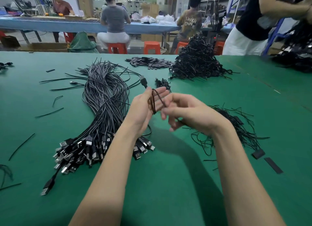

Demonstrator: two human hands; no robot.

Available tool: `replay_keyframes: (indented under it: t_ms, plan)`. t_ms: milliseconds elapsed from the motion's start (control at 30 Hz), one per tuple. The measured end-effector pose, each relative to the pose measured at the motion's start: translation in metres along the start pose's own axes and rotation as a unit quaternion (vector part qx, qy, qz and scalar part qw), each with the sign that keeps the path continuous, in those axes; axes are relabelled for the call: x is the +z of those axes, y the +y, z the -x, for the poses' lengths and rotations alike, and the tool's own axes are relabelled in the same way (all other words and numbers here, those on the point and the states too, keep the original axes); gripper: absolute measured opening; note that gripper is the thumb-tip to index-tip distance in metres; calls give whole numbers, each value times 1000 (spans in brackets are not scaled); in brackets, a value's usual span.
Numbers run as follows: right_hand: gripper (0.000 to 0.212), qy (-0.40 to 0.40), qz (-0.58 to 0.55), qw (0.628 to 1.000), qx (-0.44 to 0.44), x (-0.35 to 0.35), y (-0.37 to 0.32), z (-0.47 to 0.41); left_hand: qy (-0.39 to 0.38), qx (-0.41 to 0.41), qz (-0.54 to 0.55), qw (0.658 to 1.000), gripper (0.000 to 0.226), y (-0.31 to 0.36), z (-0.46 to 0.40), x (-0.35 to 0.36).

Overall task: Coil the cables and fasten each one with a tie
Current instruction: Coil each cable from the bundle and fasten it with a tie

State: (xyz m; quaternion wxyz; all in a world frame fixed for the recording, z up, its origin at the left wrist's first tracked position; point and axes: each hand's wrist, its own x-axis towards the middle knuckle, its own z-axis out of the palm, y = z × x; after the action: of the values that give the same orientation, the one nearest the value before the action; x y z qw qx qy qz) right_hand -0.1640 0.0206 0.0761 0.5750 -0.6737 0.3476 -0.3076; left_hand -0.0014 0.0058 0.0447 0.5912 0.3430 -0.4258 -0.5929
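Note:
Above the green table (168, 183), my left hand (143, 107) is held up with straight fingers, and a dark cable (154, 102) is looped around them. The cable's USB plug (143, 81) sticks up past the fingertips. My right hand (184, 112) pinches the cable's strand just right of the loops; its other fingers are curled and blurred. A big bundle of loose cables (104, 97) lies to the left, its USB plugs (81, 151) fanned out toward me. Black wire ties (239, 129) lie scattered on the right.
A tall heap of coiled, tied cables (195, 62) sits at the back, next to a flat pile of black strips (150, 62). Stray ties and strips dot the table. A person in a dark top (253, 23) stands at the far right edge. Others sit at a far bench.

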Motion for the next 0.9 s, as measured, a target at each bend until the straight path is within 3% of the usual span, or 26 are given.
replay_keyframes:
  t_ms: [100,200,333,433,500,567,633,700,800,900]
  plan:
    - [16,-133,27,985,109,-1,15,4,-43,6,172,984,51,9,4,-2]
    - [15,-77,48,980,175,-7,32,1,-82,-10,178,981,50,17,10,-11]
    - [28,108,172,957,206,-23,38,-1,-157,-39,7,987,46,16,15,-20]
    - [9,194,81,966,153,-29,33,-4,-217,-115,-176,953,47,10,15,-15]
    - [14,230,-10,965,123,-26,26,-7,-202,-161,-228,939,47,1,12,-6]
    - [21,220,-41,971,80,-21,19,-10,-117,-155,-231,954,44,-11,7,3]
    - [22,167,-38,985,39,-13,17,-12,-26,-118,-162,979,41,-19,1,11]
    - [22,87,-55,994,22,-6,18,-11,17,-90,-32,995,42,-21,-3,13]
    - [19,-34,-29,998,43,-2,24,-7,3,-79,138,987,50,-14,-5,3]
    - [18,-20,27,997,65,-4,31,-7,-26,-66,182,981,51,-12,-3,-2]
